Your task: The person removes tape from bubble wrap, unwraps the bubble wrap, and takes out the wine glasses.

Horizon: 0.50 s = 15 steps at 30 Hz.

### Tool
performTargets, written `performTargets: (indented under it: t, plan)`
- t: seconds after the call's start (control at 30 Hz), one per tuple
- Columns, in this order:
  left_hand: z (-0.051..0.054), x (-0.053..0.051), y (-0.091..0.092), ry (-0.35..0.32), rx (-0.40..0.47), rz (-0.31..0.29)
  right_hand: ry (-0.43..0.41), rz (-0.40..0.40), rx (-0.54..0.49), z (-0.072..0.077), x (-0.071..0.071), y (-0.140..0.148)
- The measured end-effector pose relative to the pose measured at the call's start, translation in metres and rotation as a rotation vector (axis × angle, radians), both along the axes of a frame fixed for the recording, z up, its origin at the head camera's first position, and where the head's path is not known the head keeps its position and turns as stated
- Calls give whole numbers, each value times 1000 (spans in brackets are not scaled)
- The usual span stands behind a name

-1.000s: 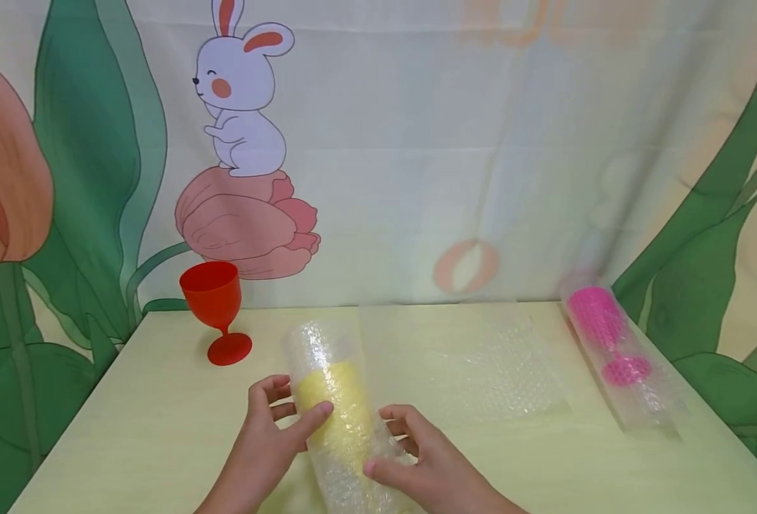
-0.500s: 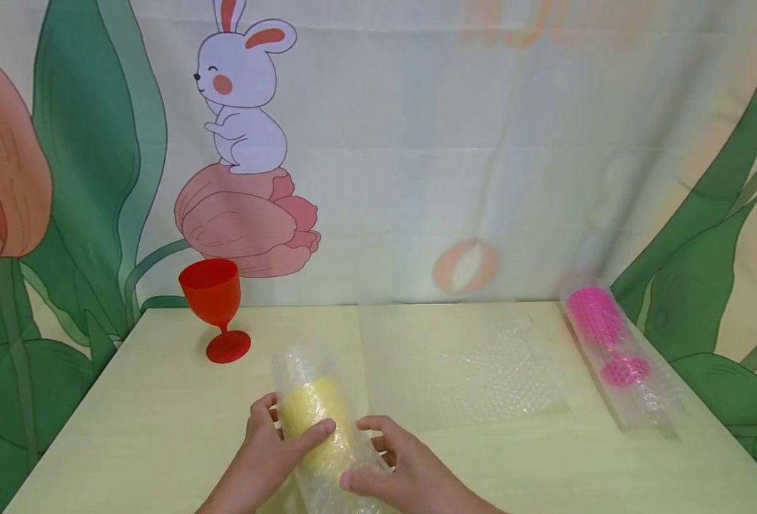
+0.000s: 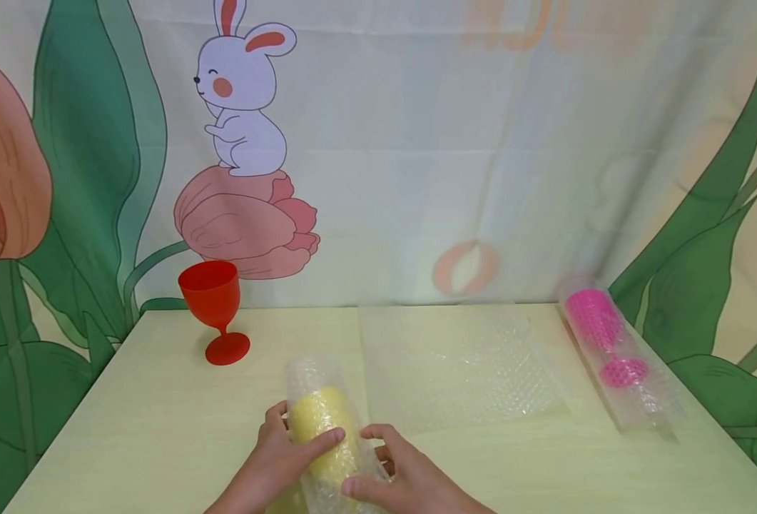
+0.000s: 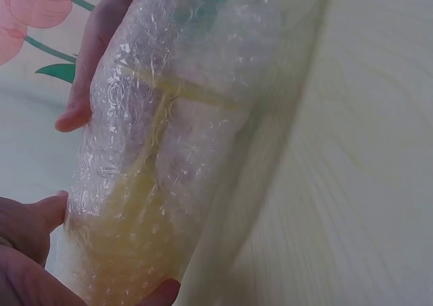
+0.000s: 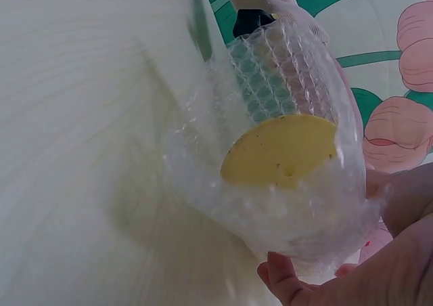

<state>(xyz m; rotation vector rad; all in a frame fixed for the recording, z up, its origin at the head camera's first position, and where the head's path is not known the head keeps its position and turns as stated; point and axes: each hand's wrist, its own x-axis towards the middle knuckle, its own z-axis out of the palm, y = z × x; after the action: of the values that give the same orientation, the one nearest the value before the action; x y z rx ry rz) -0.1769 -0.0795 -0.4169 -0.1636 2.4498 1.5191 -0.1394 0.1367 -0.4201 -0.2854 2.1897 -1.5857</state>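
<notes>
A yellow goblet (image 3: pixel 327 414) lies inside a roll of bubble wrap (image 3: pixel 307 371) at the front of the table. My left hand (image 3: pixel 278 453) grips the roll round its left side, thumb across the top over the goblet's cup. On the other side my right hand (image 3: pixel 410 475) holds the wrap's edge, thumb on top and fingers curled. Through the film in the left wrist view, the goblet's stem (image 4: pixel 159 126) shows. The right wrist view looks into the loose near end of the wrap, where the round yellow base (image 5: pixel 284 150) is visible.
To the left stands a red goblet (image 3: pixel 214 307). A flat sheet of bubble wrap (image 3: pixel 461 371) lies at the back middle of the table. Near the right edge rests a pink goblet (image 3: pixel 599 335) rolled in bubble wrap. A printed curtain (image 3: pixel 378 164) hangs behind the table.
Both hands have brought the wrapped yellow goblet lower, nearer the table's front. It swung left first, then slightly back right. The right hand has come closer to the left.
</notes>
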Motion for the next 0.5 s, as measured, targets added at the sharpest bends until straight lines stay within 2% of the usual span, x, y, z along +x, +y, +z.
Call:
performTargets:
  t: [0.1,0.17,0.23,0.33,0.4,0.47,0.5]
  plan:
    - [-1,-1,-1,-25,-19,-1,-48,22,9,-9,-5,2]
    - [-1,-1,-2,-34,-29,0,-50,34,7,-20,-9,4]
    - [0,-2,-2,-48,-27,-1,-41,50,15,-36,-15,8]
    - [0,-3,-3,-78,-47,-8,-38,60,-27,-65,-26,13]
    - [1,-5,-4,-104,-61,-13,-55,70,-43,-76,-32,16]
    - [1,-6,-4,-123,-68,-18,-59,76,-53,-74,-31,16]
    - [2,-6,-4,-128,-69,-17,-48,78,-54,-67,-28,15]
